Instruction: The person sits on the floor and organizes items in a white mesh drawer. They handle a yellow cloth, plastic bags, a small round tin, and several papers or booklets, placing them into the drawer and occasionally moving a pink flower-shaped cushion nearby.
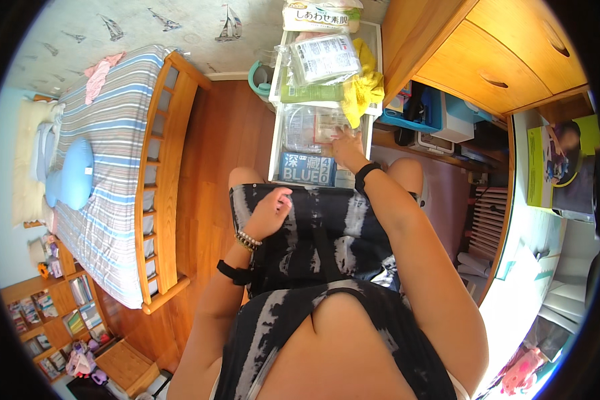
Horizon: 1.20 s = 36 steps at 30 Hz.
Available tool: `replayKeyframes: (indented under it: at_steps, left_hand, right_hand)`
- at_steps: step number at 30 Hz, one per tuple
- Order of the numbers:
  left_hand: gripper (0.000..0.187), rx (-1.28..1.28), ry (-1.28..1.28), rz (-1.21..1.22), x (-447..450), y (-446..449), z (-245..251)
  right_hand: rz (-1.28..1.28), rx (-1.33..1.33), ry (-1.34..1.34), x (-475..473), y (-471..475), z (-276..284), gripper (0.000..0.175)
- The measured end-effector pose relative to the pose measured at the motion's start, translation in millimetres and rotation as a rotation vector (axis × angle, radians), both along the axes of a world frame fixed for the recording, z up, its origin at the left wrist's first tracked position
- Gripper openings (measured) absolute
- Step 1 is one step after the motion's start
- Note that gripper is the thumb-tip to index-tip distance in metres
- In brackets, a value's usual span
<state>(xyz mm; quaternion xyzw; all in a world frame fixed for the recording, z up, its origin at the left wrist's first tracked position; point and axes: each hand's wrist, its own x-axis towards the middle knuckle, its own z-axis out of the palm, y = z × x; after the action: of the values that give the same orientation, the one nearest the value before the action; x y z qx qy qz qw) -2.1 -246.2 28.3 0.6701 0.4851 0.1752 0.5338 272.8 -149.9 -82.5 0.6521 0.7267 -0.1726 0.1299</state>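
A white pull-out drawer (275, 145) stands open before me. My right hand (347, 148) reaches into its right side, fingers spread on clear plastic packaging; whether it grips anything cannot be told. Left of it lies a clear plastic package (300, 127), and nearer me a blue box (307, 169) bearing large writing. My left hand (275, 210) hovers over my lap, fingers loosely curled, with nothing seen in it. Beyond the drawer, on the white unit's top, lie a clear-wrapped package (326, 59), a green packet (310, 93), a yellow cloth (362, 90) and a soft white-and-green pack (322, 17).
A wooden cabinet (485, 65) rises at the right, with a blue bin (415, 122) on the shelf below. A teal-rimmed bin (260, 80) stands left of the white unit. The bed's wooden rail (167, 175) runs along the left, beyond the wooden floor (220, 135).
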Motion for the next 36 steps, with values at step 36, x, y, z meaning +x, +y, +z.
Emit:
replayKeyframes:
  at_steps: [36]
  left_hand:
    - [0.039,-0.239,-0.674,0.261,12,16,98]
  right_hand:
    - [-0.656,-0.316,2.224,1,-91,199,0.036]
